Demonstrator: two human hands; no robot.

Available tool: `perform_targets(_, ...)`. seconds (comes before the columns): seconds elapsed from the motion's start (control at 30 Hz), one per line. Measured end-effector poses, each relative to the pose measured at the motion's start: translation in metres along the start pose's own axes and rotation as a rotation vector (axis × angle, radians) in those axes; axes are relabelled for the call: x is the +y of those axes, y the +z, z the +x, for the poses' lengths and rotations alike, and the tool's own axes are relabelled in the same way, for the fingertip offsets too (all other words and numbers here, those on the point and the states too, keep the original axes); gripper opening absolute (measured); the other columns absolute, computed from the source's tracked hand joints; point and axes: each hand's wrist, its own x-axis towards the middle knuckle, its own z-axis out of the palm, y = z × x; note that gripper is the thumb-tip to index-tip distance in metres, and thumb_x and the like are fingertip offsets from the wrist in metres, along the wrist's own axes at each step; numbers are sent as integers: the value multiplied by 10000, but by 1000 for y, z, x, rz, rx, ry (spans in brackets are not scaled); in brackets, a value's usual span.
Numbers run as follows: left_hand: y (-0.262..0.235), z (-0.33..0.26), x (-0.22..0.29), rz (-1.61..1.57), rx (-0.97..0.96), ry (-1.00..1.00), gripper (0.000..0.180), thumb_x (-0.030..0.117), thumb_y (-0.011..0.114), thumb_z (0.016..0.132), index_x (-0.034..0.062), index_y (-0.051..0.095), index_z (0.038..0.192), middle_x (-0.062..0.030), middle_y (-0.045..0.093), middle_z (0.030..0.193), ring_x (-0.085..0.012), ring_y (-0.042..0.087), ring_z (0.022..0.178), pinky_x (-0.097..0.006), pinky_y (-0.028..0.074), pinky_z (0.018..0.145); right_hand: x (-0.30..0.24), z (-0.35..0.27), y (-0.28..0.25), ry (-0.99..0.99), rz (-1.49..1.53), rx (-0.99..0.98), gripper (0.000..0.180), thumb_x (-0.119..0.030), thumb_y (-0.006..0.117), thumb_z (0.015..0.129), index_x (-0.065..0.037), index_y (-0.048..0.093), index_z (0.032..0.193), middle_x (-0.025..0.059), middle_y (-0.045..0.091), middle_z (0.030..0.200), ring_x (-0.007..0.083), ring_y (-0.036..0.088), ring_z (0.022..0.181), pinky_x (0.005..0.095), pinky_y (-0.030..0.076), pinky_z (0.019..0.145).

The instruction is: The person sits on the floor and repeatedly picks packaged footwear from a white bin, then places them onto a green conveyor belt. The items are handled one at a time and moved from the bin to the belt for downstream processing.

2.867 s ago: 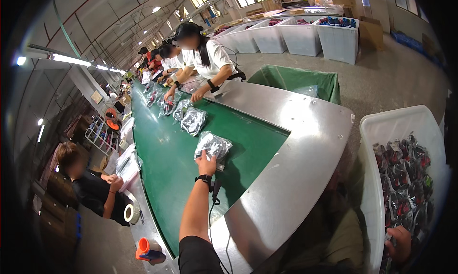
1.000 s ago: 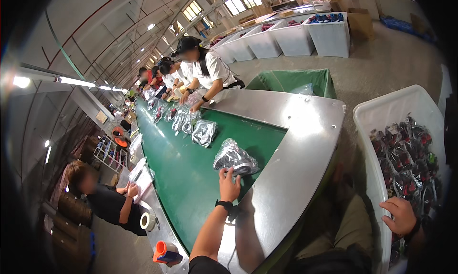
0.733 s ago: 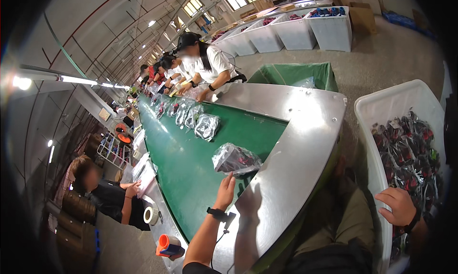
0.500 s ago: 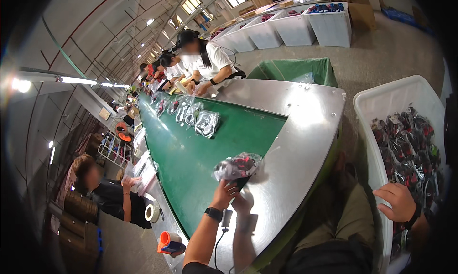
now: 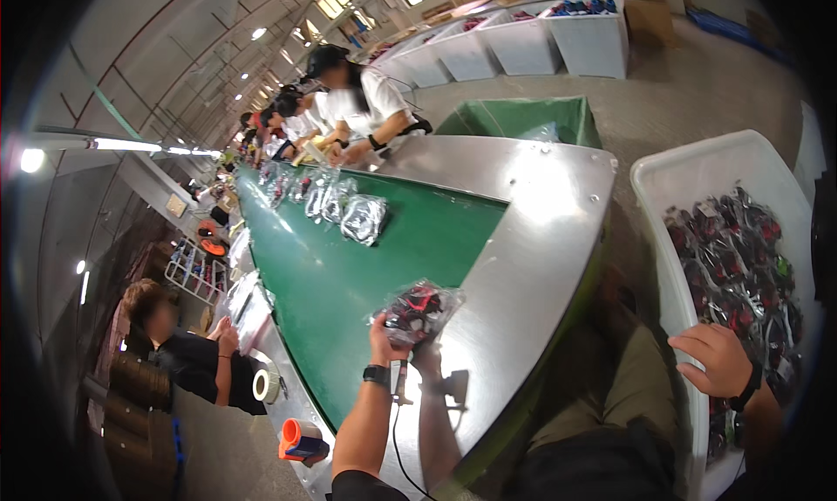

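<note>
My left hand (image 5: 384, 342) grips the near left side of a clear plastic bag (image 5: 420, 313) with black and red contents, whose kind I cannot make out. It is held over the near end of the green conveyor belt (image 5: 336, 313), beside the metal table edge. My right hand (image 5: 713, 358) is open, fingers loosely bent and apart, holding nothing. It hovers at the inner side of the white bin (image 5: 652, 183) on the right. Many similar bagged dark and red items (image 5: 737, 257) fill that bin.
Several clear bags (image 5: 364, 219) lie on the belt's far part. A worker (image 5: 379, 104) stands at the far side, another (image 5: 187, 353) at the left. A tape roll (image 5: 266, 386) and an orange-and-blue dispenser (image 5: 302, 442) sit at the left edge. A green bin (image 5: 523, 117) stands behind the table.
My left hand has shifted to the bag's left side, and the bag has turned, showing more of its red part. My right hand stays by the bin. The view has shifted slightly.
</note>
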Motion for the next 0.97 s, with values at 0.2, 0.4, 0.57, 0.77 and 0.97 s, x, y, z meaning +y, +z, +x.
perform_targets(0.2, 75, -48, -21, -210, -129, 102, 399, 403, 580, 972, 107, 713, 1204, -76, 753, 1188, -278, 699, 1095, -473, 565, 971, -9, 14, -7, -27, 32, 23, 460, -118, 795, 804, -55, 692, 1248, 109, 691, 1150, 317, 680, 970, 427, 550, 865)
perform_targets(0.4, 195, -117, -90, -180, -263, -64, 516, 464, 600, 990, 135, 639, 1386, -54, 691, 1359, -280, 650, 1228, -474, 514, 1060, -33, 45, -8, -44, 12, 153, 598, -174, 829, 776, -57, 650, 1335, 131, 647, 1258, 332, 661, 1126, 425, 554, 965)
perform_targets(0.57, 266, -178, -170, -107, -619, -388, 532, 466, 597, 1017, 137, 608, 1435, -81, 642, 1434, -277, 623, 1280, -480, 469, 1118, -59, 46, 14, -29, 66, 150, 884, -380, 888, 736, -66, 504, 1468, 132, 547, 1358, 330, 547, 1299, 479, 436, 1099)
perform_targets(0.77, 297, -203, -235, 19, -762, -690, 511, 439, 538, 1069, 132, 546, 1477, -73, 642, 1423, -259, 621, 1301, -484, 525, 1068, -58, 0, 15, 173, -264, 184, 713, -228, 829, 702, -37, 577, 1341, 106, 586, 1096, 275, 624, 989, 395, 521, 821)
perform_targets(0.97, 307, -199, -241, 628, -1077, -490, 826, 384, 736, 969, 116, 329, 1635, -134, 588, 1480, -350, 556, 1358, -518, 425, 1167, -2, -114, -79, 489, -346, 119, 788, -369, 864, 779, -11, 570, 1416, 213, 627, 1342, 323, 687, 1167, 434, 573, 964)
